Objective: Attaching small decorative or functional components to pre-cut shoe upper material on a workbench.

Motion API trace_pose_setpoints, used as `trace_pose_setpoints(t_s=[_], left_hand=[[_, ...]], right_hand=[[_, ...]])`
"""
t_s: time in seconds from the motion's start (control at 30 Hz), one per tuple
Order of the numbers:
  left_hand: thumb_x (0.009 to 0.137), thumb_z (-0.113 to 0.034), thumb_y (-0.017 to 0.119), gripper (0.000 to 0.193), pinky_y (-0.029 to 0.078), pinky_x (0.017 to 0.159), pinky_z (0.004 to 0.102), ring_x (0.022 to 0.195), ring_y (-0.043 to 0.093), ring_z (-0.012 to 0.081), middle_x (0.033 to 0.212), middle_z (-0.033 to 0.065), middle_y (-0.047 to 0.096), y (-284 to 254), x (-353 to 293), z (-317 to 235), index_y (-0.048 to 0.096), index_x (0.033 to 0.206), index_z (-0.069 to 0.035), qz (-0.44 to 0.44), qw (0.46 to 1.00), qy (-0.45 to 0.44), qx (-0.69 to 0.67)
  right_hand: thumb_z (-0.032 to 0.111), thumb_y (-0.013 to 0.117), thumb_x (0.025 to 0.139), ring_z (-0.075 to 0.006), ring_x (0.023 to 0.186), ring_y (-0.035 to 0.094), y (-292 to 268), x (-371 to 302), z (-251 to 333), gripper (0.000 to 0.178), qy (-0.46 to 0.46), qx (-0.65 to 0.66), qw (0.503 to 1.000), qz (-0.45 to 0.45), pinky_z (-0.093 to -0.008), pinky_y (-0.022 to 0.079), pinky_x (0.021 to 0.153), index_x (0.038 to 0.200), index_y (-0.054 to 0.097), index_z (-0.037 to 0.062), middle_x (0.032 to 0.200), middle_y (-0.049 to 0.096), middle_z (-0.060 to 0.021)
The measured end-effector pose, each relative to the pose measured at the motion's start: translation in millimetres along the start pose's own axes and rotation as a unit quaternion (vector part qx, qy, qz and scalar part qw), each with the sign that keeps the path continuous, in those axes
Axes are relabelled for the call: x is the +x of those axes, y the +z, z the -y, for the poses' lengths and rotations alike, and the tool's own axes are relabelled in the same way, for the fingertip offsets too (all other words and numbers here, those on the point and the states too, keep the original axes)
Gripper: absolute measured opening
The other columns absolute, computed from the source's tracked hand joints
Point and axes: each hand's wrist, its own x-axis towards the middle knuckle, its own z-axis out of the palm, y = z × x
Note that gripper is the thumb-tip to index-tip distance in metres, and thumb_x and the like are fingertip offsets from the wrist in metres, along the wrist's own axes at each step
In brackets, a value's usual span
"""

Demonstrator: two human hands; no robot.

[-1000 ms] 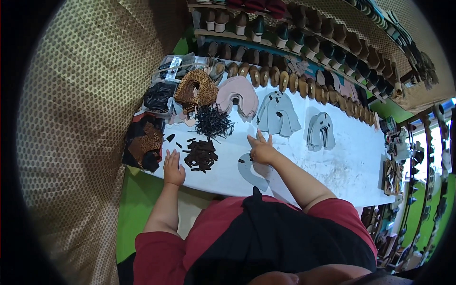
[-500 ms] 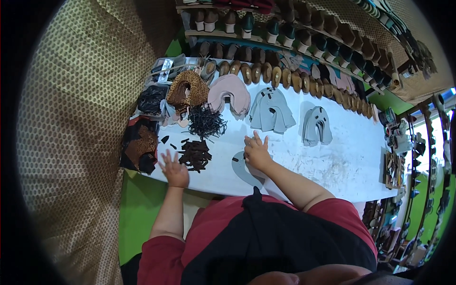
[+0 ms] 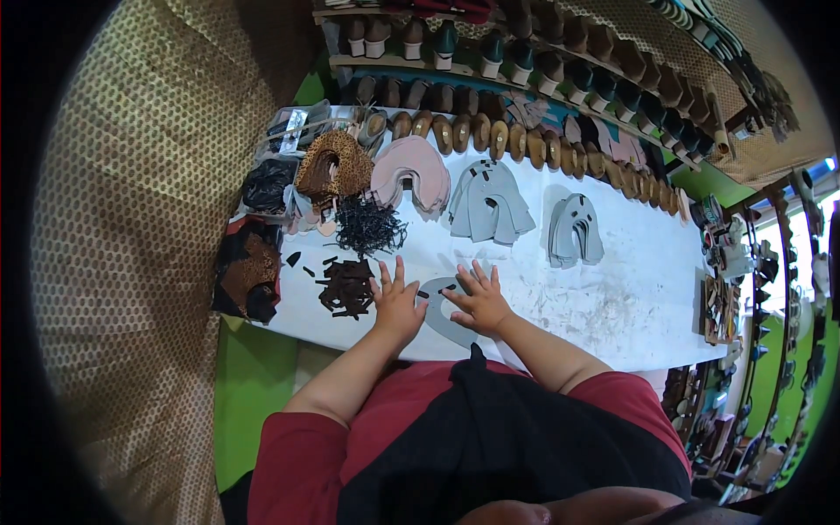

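Observation:
Close in front of me on the white table lies a grey curved shoe-upper piece. My left hand is over its left edge, thumb and forefinger pinching a small dark strip, the other fingers spread. Over the right side of the piece, my right hand has its fingers apart. Its forefinger tip is beside another small dark strip on the grey piece. A pile of dark brown strips lies left of my left hand.
Beyond my hands are two grey stacks of cut pieces, a pink stack and a leopard-print stack. A tangle of black strips lies nearby. Wooden shoe lasts line the back edge, below shelves of heeled shoes.
My left hand has moved right from beside the brown strips to the grey piece, now with a small strip in its fingertips. My right hand has shifted slightly, its fingers more spread.

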Motion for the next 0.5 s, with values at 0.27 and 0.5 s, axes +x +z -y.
trace_pose_setpoints(t_s=[0.27,0.5], left_hand=[[0.073,-0.040,0.077,0.035,0.002,0.112,0.0714,0.150,0.000,0.0478,0.163,0.0271,0.011,-0.8,27.2,-12.5,0.070,0.091,-0.012,0.124,0.981,-0.148,-0.031],[0.071,-0.042,0.078,0.038,0.002,0.112,0.0721,0.150,-0.002,0.0484,0.165,0.0226,0.003,14.5,33.7,-14.7,0.073,0.101,-0.019,0.096,0.983,-0.150,-0.049]], right_hand=[[0.057,0.053,0.091,-0.0423,0.151,0.009,0.3,2.1,-2.2,0.054,0.005,0.006,1.000,0.004,-0.0752,0.005,0.110,0.142,0.052,0.0373,0.163,0.021,-0.0135],[0.055,0.052,0.093,-0.0425,0.151,0.010,2.1,2.4,-3.3,0.050,0.005,0.012,1.000,-0.008,-0.0746,0.005,0.111,0.140,0.054,0.0375,0.163,0.022,-0.0126]])
